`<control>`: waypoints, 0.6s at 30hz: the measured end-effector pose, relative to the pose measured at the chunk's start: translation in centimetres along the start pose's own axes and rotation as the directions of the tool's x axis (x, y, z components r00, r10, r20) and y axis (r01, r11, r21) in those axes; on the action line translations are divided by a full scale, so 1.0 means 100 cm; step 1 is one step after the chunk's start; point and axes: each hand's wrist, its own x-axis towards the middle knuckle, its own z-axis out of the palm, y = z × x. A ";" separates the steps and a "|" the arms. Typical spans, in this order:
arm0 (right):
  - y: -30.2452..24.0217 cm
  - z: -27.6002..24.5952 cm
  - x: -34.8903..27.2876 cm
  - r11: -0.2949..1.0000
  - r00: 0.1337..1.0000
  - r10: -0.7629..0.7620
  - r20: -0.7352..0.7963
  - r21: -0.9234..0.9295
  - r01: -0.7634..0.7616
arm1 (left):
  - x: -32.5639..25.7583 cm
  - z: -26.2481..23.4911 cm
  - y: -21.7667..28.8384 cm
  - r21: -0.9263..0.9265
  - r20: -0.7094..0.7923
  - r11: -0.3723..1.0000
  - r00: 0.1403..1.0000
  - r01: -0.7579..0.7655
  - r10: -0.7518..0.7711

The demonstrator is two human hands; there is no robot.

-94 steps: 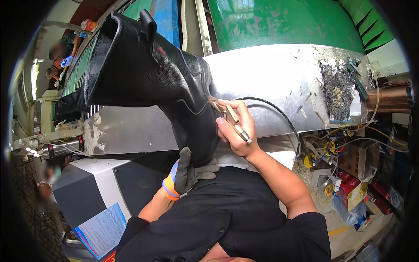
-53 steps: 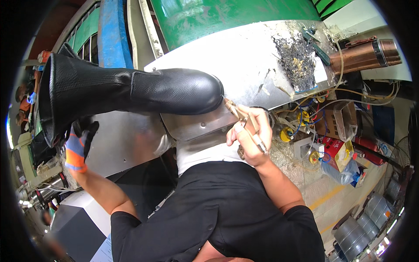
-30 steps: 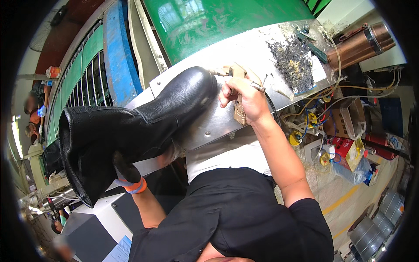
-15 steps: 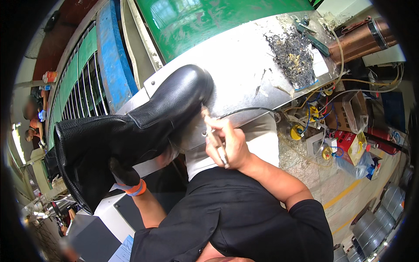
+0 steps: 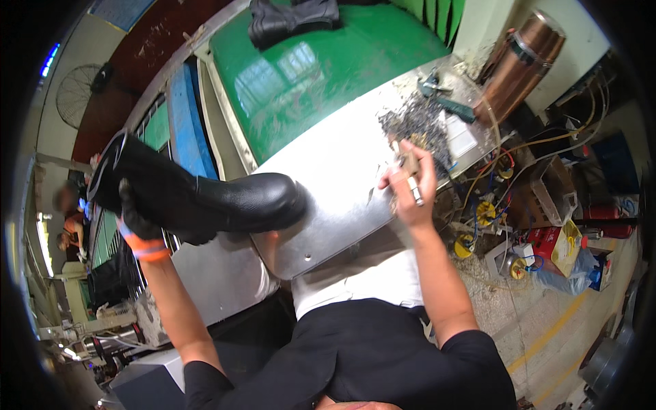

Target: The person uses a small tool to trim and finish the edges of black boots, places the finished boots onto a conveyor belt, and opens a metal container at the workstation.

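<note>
And here is the black boot [image 5: 239,203], laid out sideways in the air at the person's left, its wide opening at the upper left and its rounded toe pointing right, out over the shiny metal worktop [image 5: 342,167]. Whether the sole touches that metal, one cannot tell from here. The left hand [image 5: 140,222], in a dark glove with an orange and grey-blue cuff [image 5: 147,251], is curled around the shaft, thumb pressed on the leather.

Over to the right hand [image 5: 417,179]: bare, fingers closed around a small metal tool [image 5: 414,190], nozzle tipped up and away from the body. It's well apart from the boot, with the tip just short of a patch of dark scraps [image 5: 418,123] stuck to the worktop.

Beside that patch lie a white card [image 5: 459,137] and a green-handled tool [image 5: 456,109], and just past them leans a copper-coloured flask [image 5: 523,68]. Up top, more black footwear [image 5: 294,26] sits on a glossy green panel [image 5: 294,96].

Down at the right, there's a red box [image 5: 545,239] with a clear plastic bag [image 5: 572,275] next to it, near yellow round fittings [image 5: 465,246] among hoses. Far left, a co-worker in orange [image 5: 73,225] stands in the background, blurry, below a round fan [image 5: 76,96].
</note>
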 end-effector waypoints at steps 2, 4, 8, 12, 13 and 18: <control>0.003 -0.005 -0.002 0.998 0.999 -0.049 0.009 -0.043 0.049 | 0.020 0.106 0.031 0.071 0.091 0.989 0.989 -0.127 0.120; 0.002 -0.001 -0.003 0.997 0.999 -0.048 0.001 -0.052 0.048 | 0.068 0.146 0.044 0.122 0.253 0.928 0.915 -0.353 0.315; -0.004 -0.001 -0.002 0.995 0.999 0.022 0.030 -0.093 -0.019 | 0.145 0.258 0.048 -0.065 0.235 0.846 0.816 -0.529 0.528; -0.004 -0.007 0.000 0.997 0.999 0.013 0.039 -0.082 -0.010 | 0.089 0.352 0.038 0.322 0.728 0.274 0.422 -0.906 0.541; -0.003 -0.014 0.001 0.993 0.999 -0.017 0.027 -0.116 0.020 | 0.058 0.369 0.030 -0.052 0.817 0.412 0.199 -0.910 0.542; -0.005 0.000 -0.001 0.999 0.999 -0.009 0.049 -0.036 0.011 | -0.005 0.258 -0.086 0.265 0.963 0.491 0.256 -0.830 -0.087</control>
